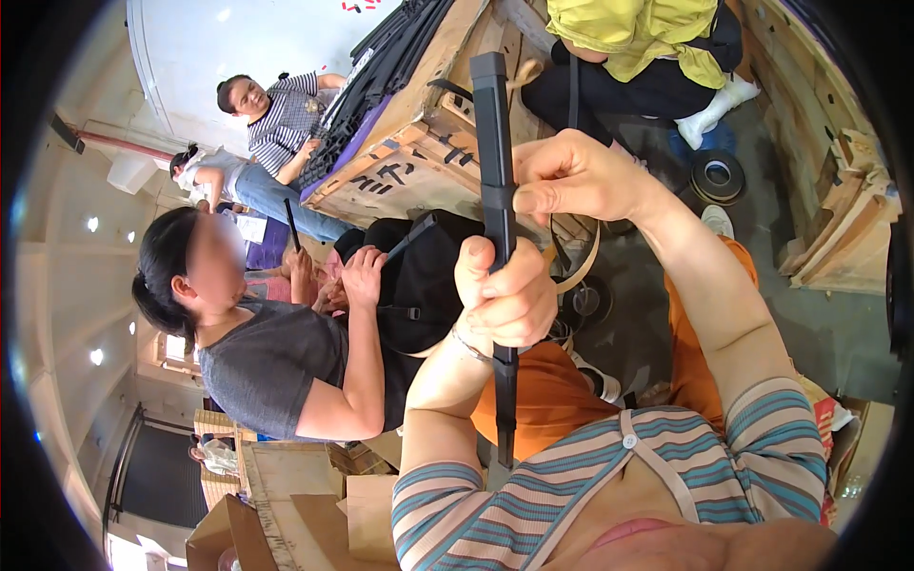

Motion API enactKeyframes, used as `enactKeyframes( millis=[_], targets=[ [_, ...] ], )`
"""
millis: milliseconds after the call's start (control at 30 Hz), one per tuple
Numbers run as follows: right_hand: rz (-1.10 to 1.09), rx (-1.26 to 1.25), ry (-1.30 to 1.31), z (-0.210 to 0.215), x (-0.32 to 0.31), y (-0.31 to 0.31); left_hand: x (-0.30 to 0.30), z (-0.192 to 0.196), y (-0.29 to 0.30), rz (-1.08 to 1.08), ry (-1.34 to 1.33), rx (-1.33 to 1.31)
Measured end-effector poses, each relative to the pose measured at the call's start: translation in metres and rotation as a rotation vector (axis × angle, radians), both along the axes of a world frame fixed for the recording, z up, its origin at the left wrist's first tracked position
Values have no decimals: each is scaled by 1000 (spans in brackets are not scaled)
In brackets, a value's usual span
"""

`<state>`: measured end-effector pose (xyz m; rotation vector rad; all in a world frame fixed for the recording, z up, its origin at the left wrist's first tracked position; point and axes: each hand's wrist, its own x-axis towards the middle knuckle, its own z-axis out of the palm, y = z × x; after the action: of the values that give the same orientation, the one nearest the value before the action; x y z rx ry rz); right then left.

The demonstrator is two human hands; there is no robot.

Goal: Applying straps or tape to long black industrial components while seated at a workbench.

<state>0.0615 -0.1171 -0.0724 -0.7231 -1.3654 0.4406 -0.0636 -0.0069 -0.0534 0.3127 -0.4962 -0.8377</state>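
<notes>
A long black bar (492,124), narrow and straight-sided, stands nearly upright in front of me, its lower end over my lap. My left hand (509,295) is closed around its middle. Just above, my right hand (581,181) pinches at a dark band on the bar, thumb against its edge. A thin tape strip (592,252), tan on the side that shows, hangs in a loop below my right hand. My fingers hide where it joins the bar. A short tan curl (526,74) shows beside the bar's top.
A wooden crate (409,162) holds a pile of black bars (381,71). Black tape rolls (716,178) lie on the floor. Beside me on the left, a person in a grey shirt (276,366) handles a dark bar. Other people work beyond. Cardboard boxes (314,533) stand at lower left.
</notes>
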Motion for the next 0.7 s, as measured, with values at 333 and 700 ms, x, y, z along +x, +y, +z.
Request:
enactKeyframes(
  millis=[333, 700],
  targets=[
    [285, -154, 273, -11, -2, 0, 2, -17, -23, -54, -61, -114],
    [20, 68, 417, -22, 41, -10, -14, -28, 39, 395, 107, 440]
  ],
)
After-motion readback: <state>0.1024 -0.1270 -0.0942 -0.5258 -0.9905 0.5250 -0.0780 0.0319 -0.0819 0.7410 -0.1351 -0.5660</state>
